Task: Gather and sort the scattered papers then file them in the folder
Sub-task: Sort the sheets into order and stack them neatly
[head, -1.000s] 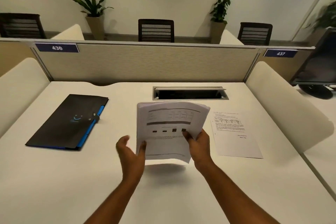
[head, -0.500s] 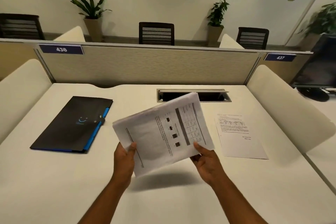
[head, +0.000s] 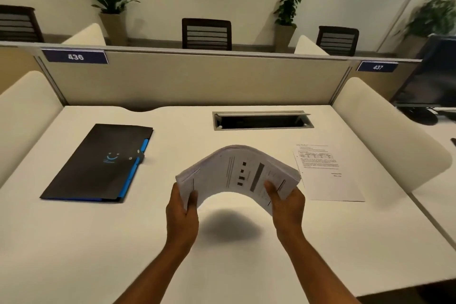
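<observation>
The stack of papers (head: 238, 173) hangs in the air over the middle of the bench (head: 74, 242), bowed upward like an arch, its printed top sheet showing a column of dark squares and a grey bar; the text on it is too small to read. The left hand (head: 182, 212) pinches the stack's left end, thumb on top and fingers curled beneath. The right hand (head: 287, 201) grips the right end the same way, thumb pressing down on the print. Neither hand is open, and between them the stack casts a soft shadow on the bench.

Just to the right of the stack, a loose sheet (head: 325, 173) lies flat on the bench toward the right edge, apart from the stack. It carries a small table and lines of type I cannot make out. The black folder (head: 98, 163) lies closed toward the left edge, well apart from the hands, with a blue strip along its side and a small blue smiling mark on the cover.

I judge the step in hand to be squaring the gathered stack. The next move likely calls for freeing one hand to collect that last sheet and add it, then carrying everything left to the folder, which must first be opened.

Behind the bench a cable slot (head: 262, 119) sits near the far edge. The partition carries two blue number plates, reading 436 (head: 75, 57) and 437 (head: 377, 66).
</observation>
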Action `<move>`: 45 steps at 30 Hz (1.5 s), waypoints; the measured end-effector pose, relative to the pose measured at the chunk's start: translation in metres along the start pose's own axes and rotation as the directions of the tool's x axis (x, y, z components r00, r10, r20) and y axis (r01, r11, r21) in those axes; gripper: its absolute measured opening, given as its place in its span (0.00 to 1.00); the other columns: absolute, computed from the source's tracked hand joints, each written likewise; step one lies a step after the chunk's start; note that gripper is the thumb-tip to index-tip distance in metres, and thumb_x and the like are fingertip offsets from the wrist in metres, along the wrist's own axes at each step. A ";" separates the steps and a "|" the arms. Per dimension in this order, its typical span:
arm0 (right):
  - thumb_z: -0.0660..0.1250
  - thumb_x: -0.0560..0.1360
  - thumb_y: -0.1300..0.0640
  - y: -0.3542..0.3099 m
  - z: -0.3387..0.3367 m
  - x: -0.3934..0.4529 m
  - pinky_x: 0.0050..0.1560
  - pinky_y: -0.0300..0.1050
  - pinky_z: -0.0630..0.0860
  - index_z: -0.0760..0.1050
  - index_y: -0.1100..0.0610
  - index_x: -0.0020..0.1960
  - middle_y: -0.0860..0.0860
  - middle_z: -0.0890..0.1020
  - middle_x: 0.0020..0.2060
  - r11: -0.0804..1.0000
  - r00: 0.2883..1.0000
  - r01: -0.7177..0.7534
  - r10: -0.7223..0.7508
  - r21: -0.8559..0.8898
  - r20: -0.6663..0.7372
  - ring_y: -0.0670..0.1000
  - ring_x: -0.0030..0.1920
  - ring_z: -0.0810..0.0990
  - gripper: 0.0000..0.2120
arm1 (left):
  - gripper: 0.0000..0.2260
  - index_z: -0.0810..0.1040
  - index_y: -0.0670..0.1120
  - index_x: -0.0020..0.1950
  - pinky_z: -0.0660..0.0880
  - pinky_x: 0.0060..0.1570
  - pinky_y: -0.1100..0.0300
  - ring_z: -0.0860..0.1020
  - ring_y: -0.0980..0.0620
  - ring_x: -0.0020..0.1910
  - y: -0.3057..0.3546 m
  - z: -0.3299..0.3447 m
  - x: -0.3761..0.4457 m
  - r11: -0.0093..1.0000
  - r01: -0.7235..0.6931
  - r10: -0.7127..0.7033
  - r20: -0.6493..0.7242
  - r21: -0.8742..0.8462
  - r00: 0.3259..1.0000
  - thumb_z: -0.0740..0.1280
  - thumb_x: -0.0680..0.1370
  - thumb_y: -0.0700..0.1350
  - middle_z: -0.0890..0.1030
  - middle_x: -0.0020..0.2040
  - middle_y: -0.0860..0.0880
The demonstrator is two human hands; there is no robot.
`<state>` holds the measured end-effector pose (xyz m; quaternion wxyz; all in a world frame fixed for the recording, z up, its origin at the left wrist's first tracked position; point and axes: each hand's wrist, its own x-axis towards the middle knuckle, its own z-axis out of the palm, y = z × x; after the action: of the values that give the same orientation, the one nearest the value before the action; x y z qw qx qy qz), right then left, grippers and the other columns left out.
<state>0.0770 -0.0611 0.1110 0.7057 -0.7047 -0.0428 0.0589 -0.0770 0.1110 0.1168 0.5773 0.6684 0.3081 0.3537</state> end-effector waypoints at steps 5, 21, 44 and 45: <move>0.77 0.73 0.59 0.017 -0.003 -0.013 0.54 0.49 0.84 0.74 0.51 0.66 0.50 0.83 0.55 0.991 0.998 -0.051 0.055 -0.123 0.034 0.49 0.56 0.82 0.23 | 0.16 0.68 0.64 0.61 0.79 0.46 0.65 0.77 0.59 0.56 -0.021 -0.004 -0.005 0.999 0.051 -0.051 0.001 -0.001 0.999 0.64 0.80 0.44 0.77 0.55 0.62; 0.70 0.79 0.59 0.021 -0.005 0.004 0.50 0.37 0.80 0.73 0.47 0.67 0.46 0.82 0.55 0.991 0.999 0.031 -0.032 -0.127 -0.007 0.45 0.57 0.80 0.18 | 0.20 0.64 0.74 0.56 0.75 0.40 0.76 0.76 0.68 0.53 -0.028 0.021 -0.019 0.993 0.104 -0.102 -0.037 0.051 0.994 0.61 0.82 0.45 0.76 0.51 0.69; 0.73 0.75 0.64 0.002 -0.056 0.055 0.37 0.44 0.86 0.64 0.40 0.76 0.49 0.67 0.71 0.594 0.798 0.603 -0.449 -0.533 0.402 0.50 0.56 0.80 0.37 | 0.18 0.65 0.57 0.66 0.76 0.44 0.69 0.75 0.53 0.55 -0.031 0.069 -0.034 0.982 0.126 -0.098 -0.193 0.139 0.976 0.64 0.78 0.51 0.75 0.57 0.52; 0.74 0.74 0.64 0.001 -0.057 0.057 0.36 0.47 0.86 0.65 0.39 0.76 0.51 0.68 0.71 0.557 0.792 0.610 -0.453 -0.563 0.409 0.51 0.55 0.80 0.38 | 0.19 0.65 0.55 0.68 0.76 0.45 0.68 0.75 0.52 0.56 -0.032 0.070 -0.035 0.981 0.120 -0.090 -0.191 0.153 0.977 0.64 0.77 0.52 0.75 0.59 0.51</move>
<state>0.1420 -0.1093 0.1086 0.3780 -0.8513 -0.3496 -0.1013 -0.0388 0.0479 0.0756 0.5076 0.6607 0.4229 0.3563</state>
